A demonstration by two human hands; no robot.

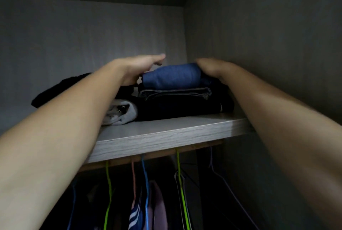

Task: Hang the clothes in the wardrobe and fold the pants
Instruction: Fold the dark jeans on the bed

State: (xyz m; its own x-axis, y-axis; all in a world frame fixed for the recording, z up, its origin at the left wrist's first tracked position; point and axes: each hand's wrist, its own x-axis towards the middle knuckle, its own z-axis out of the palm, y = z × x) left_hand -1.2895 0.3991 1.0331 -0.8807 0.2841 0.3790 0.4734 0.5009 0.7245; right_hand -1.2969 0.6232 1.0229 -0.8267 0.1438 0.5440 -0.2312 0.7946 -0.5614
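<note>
Dim, grainy wide-angle view; light falls from behind, deep shadow below, edges warped.

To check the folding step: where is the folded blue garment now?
Head view: the folded blue garment tops the stack at the right of the wardrobe shelf, on folded jeans, between the left hand and the right hand.

Head camera faces forward, close to the dim wardrobe shelf (166, 135), seemingly just above it.
</note>
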